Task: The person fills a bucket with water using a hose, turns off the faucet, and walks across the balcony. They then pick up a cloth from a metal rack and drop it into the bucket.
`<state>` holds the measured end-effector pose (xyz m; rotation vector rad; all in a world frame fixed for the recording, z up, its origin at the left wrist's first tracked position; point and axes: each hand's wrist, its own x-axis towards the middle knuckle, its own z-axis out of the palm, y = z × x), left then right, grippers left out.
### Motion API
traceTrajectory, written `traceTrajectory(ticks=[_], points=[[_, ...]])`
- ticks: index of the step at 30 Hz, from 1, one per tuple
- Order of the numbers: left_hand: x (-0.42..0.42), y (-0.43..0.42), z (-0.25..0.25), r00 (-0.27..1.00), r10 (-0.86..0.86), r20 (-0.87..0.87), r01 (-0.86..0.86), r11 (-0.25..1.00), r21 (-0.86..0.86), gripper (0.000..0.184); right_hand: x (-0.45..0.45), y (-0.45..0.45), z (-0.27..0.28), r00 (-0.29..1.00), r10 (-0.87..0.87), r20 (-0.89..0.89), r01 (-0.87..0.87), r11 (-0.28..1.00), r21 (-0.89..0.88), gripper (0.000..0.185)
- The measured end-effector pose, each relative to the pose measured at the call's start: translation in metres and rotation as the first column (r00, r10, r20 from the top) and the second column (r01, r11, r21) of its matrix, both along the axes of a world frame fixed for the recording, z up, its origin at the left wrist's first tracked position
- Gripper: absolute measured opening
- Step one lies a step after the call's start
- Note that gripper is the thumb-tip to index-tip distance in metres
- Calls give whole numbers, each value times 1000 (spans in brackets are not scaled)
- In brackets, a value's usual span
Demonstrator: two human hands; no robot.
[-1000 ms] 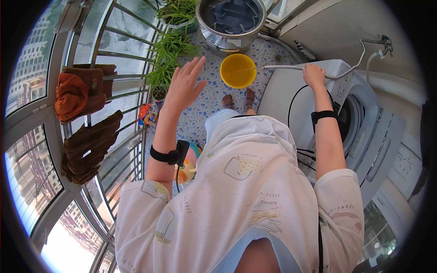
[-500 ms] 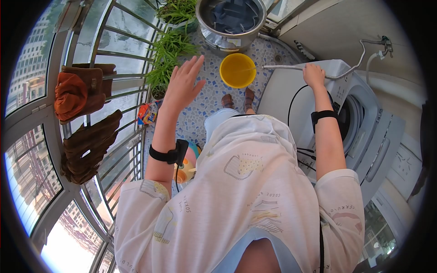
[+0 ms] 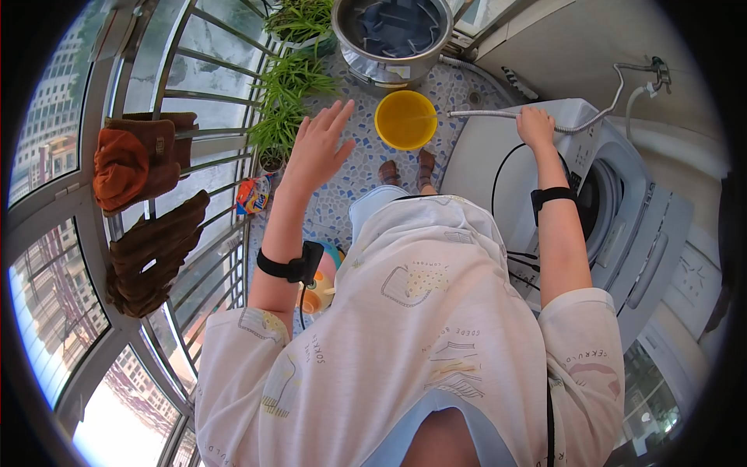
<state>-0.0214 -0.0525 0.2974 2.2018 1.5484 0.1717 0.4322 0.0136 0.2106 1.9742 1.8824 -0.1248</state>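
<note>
My right hand is wrapped round a grey flexible metal hose, above the corner of the washing machine. From the hose's free end a thin stream of water runs into a yellow basin on the floor. The hose's other end leads to a wall tap. Raised in the air on the left, my left hand holds nothing, its fingers stretched out. It is nearest to the green potted plants and touches none of them.
A large metal tub with dark cloth in water stands beyond the basin. Brown cloths and an orange cloth hang on the window railing. An orange Tide bag lies by the railing. The washing machine's lid is up.
My left hand has shifted slightly right and down. My right hand keeps its grip on the hose, and water still runs into the basin.
</note>
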Motion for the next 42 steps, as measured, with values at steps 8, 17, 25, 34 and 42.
traceTrajectory(ticks=[8,17,25,34,42], points=[[3,0,-3,999,-25,32,25,1000,18,66,-1,0,0,1000,-18,-13,18,1000,2,24],[3,4,3,1000,-25,-12,25,1000,8,65,-1,-2,2,1000,-4,-18,5,1000,9,23],[6,3,5,999,-33,-11,33,999,7,65,1,-5,-3,999,18,-46,-15,998,61,22],[4,1,8,999,-30,-31,30,1000,4,65,2,-6,-4,999,25,-46,-21,996,84,23],[2,-2,5,999,-25,-27,25,1000,12,65,1,-5,-3,999,19,-42,-16,998,65,23]])
